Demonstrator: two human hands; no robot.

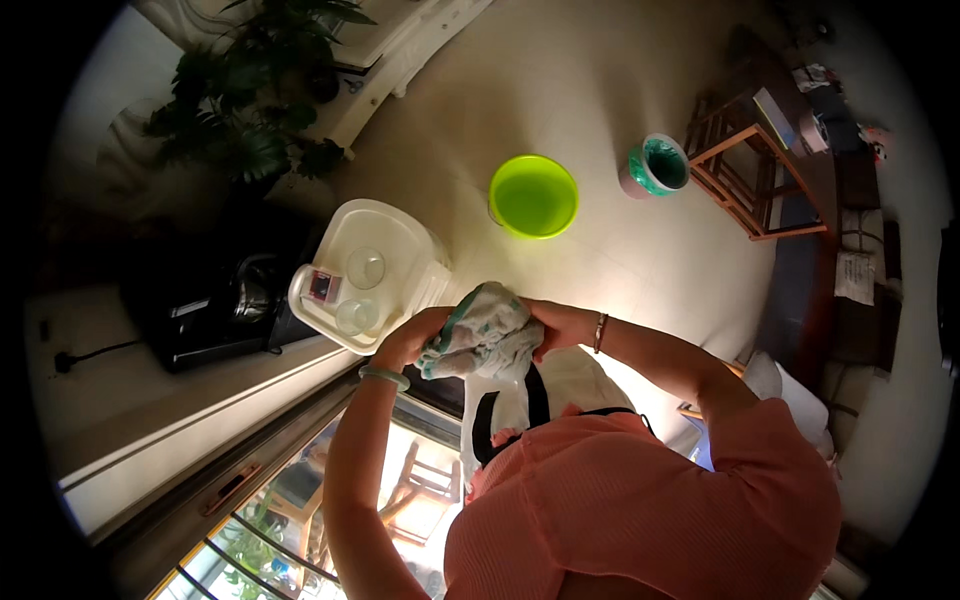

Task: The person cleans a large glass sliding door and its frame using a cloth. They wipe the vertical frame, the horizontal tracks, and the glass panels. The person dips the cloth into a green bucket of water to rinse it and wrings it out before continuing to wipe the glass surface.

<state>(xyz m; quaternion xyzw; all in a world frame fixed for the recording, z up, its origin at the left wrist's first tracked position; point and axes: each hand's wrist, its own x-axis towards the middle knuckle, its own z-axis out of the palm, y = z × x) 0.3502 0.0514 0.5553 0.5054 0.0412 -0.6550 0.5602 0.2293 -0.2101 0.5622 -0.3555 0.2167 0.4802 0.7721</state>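
Observation:
A crumpled white cloth [487, 332] with a teal edge is bunched up in front of my body. My left hand [412, 337] grips it from the left side, and my right hand [563, 325] grips it from the right. Most of my fingers are behind or inside the folds, so whether something is wrapped in the cloth cannot be seen. Just beyond my left hand is a white tray-topped stand [405, 235]. On it are a clear glass [366, 267], a second clear glass [357, 316] and a small printed box [321, 286].
A lime-green bucket [534, 197] stands on the floor ahead, with a green-lined bin [655, 166] to its right. Farther right is a wooden chair frame [757, 180]. At left are a black appliance [215, 310] and a leafy plant [245, 95]. A glass door [285, 520] lies lower left.

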